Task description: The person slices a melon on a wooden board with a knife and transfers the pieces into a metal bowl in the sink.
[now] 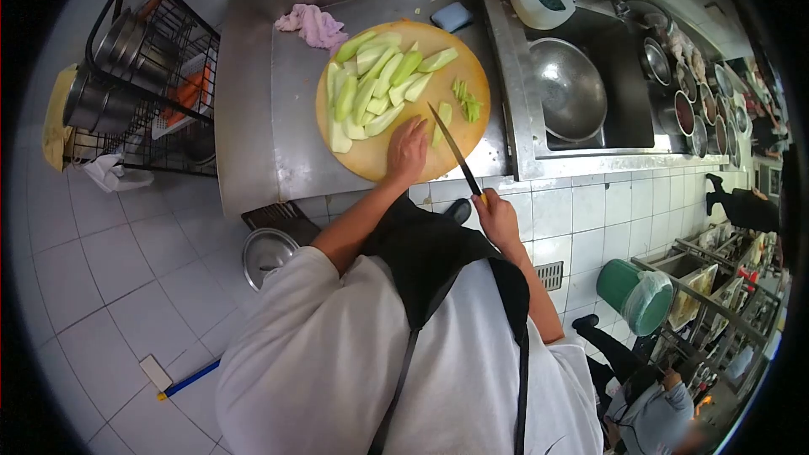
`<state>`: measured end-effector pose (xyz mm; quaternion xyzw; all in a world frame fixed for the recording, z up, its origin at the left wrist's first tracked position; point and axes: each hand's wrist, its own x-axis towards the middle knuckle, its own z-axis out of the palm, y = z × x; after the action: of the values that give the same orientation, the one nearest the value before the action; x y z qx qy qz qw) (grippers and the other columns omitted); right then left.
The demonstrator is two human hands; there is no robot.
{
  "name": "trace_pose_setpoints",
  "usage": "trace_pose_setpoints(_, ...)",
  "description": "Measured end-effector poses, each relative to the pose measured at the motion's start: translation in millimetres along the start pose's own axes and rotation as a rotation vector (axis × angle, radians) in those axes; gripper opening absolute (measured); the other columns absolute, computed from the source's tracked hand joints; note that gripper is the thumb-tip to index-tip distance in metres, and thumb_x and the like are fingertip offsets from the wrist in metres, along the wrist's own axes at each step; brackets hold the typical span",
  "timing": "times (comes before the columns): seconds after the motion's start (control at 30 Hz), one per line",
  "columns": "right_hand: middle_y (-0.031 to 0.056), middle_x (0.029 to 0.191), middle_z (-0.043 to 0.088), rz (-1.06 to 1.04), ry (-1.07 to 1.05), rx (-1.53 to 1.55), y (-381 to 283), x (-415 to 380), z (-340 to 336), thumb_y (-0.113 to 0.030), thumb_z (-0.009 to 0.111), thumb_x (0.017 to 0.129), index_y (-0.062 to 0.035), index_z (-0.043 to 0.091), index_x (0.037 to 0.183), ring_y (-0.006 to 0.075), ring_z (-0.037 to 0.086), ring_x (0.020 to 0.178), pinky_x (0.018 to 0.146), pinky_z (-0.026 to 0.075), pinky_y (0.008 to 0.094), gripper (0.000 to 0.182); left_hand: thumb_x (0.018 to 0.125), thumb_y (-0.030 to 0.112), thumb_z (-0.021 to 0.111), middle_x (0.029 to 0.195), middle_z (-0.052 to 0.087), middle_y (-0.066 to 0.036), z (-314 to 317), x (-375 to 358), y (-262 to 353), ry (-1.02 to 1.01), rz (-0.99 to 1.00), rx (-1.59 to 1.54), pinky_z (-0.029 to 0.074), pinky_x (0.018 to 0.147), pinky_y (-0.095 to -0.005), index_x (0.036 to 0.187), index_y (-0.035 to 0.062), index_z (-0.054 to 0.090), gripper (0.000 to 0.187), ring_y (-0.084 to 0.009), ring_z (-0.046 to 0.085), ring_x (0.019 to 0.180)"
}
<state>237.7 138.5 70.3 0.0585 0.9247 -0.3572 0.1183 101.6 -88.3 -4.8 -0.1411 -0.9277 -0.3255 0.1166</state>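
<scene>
My right hand (497, 217) is closed round the yellow handle of a kitchen knife (456, 150). The long blade points away from me and crosses a pale green, peeled gourd piece (441, 123). Against the left side of that piece, my left hand (408, 150) rests low on the round wooden cutting board (379, 163), its fingers bent and close together. Beyond it lies a heap of long peeled gourd wedges (381, 74). Thin cut strips (466, 98) form a small pile at the board's right.
A pink cloth (312, 26) and a blue sponge (452, 16) lie behind the board on the steel counter (253, 109). To the right, a sink holds a large metal bowl (568, 88). Wire rack (168, 59) with pots stands left. Two people are at far right.
</scene>
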Motion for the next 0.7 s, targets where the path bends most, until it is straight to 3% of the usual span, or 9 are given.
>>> trace_pose_setpoints(0.2, 0.0270, 0.073, 0.066, 0.051, 0.138, 0.018, 5, -13, 6, -0.024, 0.059, 0.101, 0.0008, 0.057, 0.104, 0.0479, 0.067, 0.071, 0.063, 0.051, 0.0562, 0.026, 0.084, 0.006, 0.072, 0.121, 0.064, -0.017, 9, 27, 32, -0.090, -0.013, -0.109, 0.052, 0.095, -0.0439, 0.113, -0.0004, 0.072, 0.030, -0.0370, 0.063, 0.110)
trace_pose_setpoints(0.3, 0.0261, 0.076, 0.068, -0.010, 0.169, -0.106, 1, -8, 3, -0.021, 0.059, 0.100, 0.0009, 0.056, 0.104, 0.0463, 0.068, 0.071, 0.063, 0.053, 0.0555, 0.022, 0.083, 0.005, 0.072, 0.122, 0.064, -0.018, 29, 32, 45, -0.184, -0.024, -0.151, 0.052, 0.094, -0.0429, 0.113, -0.0015, 0.072, 0.031, -0.0369, 0.064, 0.110)
trace_pose_setpoints(0.4, 0.0249, 0.077, 0.068, -0.015, 0.162, -0.183, -2, -4, 1, -0.019, 0.059, 0.099, -0.0008, 0.055, 0.101, 0.0441, 0.069, 0.069, 0.062, 0.055, 0.0540, 0.019, 0.083, 0.005, 0.071, 0.125, 0.063, -0.017, 31, 33, 52, -0.210, -0.083, -0.130, 0.053, 0.093, -0.0428, 0.112, -0.0034, 0.071, 0.030, -0.0367, 0.064, 0.111)
trace_pose_setpoints(0.43, 0.0265, 0.076, 0.067, -0.015, 0.166, -0.170, -4, -3, 1, -0.018, 0.058, 0.099, 0.0000, 0.054, 0.099, 0.0465, 0.067, 0.068, 0.062, 0.054, 0.0549, 0.019, 0.083, 0.005, 0.071, 0.128, 0.062, -0.018, 29, 35, 52, -0.233, -0.071, -0.117, 0.053, 0.094, -0.0432, 0.113, -0.0038, 0.071, 0.031, -0.0370, 0.064, 0.112)
trace_pose_setpoints(0.7, 0.0217, 0.077, 0.066, -0.044, 0.159, -0.373, 0, -4, 13, -0.020, 0.057, 0.100, -0.0036, 0.052, 0.101, 0.0397, 0.070, 0.064, 0.056, 0.057, 0.0485, 0.017, 0.085, 0.004, 0.066, 0.145, 0.052, -0.024, 28, 43, 45, -0.267, 0.027, -0.013, 0.051, 0.101, -0.0456, 0.121, -0.0044, 0.066, 0.036, -0.0409, 0.059, 0.122)
